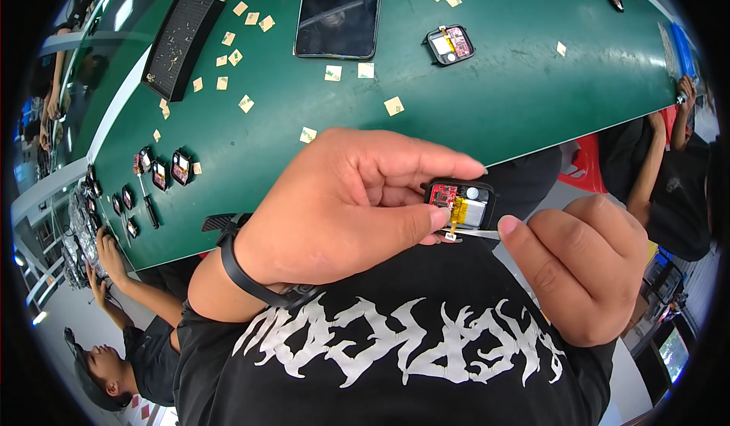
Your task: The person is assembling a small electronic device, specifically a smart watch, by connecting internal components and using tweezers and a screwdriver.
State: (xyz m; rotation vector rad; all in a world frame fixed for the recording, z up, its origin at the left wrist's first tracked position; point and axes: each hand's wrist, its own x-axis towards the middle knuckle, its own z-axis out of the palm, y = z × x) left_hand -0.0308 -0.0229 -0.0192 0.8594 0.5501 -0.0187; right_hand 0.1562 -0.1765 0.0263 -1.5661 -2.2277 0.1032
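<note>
My left hand, with a black band on its wrist, holds an open smartwatch case between thumb and fingers, just in front of my shirt. Inside the case show a red circuit board, a silvery battery and a yellow ribbon cable. The cable's small white end hangs over the case's lower edge. My right hand pinches thin metal tweezers, whose tips reach the cable near that end. Most of the tweezers is hidden by the fingers, and whether the tips grip the cable cannot be made out.
Across the green table lie several small beige squares, a dark tablet, a black tray and another open watch case. More cases and a screwdriver lie at left. Other people work at both sides.
</note>
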